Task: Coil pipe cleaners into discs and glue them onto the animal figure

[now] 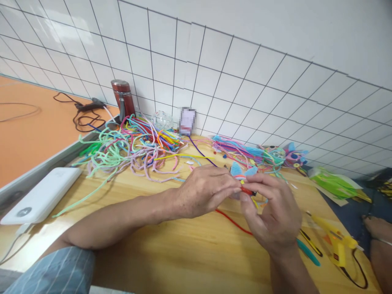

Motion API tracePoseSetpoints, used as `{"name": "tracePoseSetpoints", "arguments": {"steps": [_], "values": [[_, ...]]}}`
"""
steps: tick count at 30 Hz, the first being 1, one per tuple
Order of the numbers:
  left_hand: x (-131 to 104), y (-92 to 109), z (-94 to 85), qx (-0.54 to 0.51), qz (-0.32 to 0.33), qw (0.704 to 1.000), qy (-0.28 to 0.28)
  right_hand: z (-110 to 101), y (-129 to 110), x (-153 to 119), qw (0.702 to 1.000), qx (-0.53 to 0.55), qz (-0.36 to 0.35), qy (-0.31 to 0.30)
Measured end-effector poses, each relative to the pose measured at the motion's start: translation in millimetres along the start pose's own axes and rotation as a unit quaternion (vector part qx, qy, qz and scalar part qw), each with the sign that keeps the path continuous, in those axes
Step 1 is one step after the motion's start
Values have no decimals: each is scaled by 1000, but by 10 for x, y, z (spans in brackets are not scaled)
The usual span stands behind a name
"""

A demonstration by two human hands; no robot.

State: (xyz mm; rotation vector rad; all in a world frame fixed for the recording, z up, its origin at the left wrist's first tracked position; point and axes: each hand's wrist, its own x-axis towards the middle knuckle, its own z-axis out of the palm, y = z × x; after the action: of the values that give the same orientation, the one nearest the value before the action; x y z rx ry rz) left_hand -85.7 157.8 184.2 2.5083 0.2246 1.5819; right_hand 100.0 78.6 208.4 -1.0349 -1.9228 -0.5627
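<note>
Both hands meet at the right of centre over the wooden table, closed around a small pipe-cleaner figure (236, 169). Its two light blue fuzzy points stick up above the fingers, and orange, yellow and red bits show between them. My left hand (203, 190) pinches the figure from the left with its fingers together. From the other side, my right hand (272, 206) grips it between thumb and fingertips. Much of the figure is hidden by the fingers. A red pipe cleaner (231, 219) curves across the table beneath my hands.
Loose pipe cleaners (105, 151) in many colours spread over the left and back. A red flask (123, 100), a phone (187, 121) and a white power bank (43, 195) stand or lie around. At right are a yellow glue gun (337, 243), a cutter (310, 242) and a person's arm (379, 245).
</note>
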Motion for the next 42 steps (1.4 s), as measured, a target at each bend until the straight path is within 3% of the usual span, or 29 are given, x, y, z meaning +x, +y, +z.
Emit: {"name": "tracePoseSetpoints", "arguments": {"steps": [9, 18, 25, 34, 42], "values": [[28, 0, -21, 1, -4, 1000, 12, 13, 6, -59, 998, 28, 24, 53], [16, 11, -25, 0, -8, 1000, 12, 13, -23, -54, 998, 39, 15, 52], [12, -1, -9, 1, -1, 1000, 14, 7, 14, -139, 979, 160, 121, 50], [9, -2, -3, 8, 6, 1000, 21, 32, 3, -77, 993, 92, 73, 26], [2, -15, 9, 9, 9, 1000, 17, 77, 19, -113, 986, 130, 102, 40]]}}
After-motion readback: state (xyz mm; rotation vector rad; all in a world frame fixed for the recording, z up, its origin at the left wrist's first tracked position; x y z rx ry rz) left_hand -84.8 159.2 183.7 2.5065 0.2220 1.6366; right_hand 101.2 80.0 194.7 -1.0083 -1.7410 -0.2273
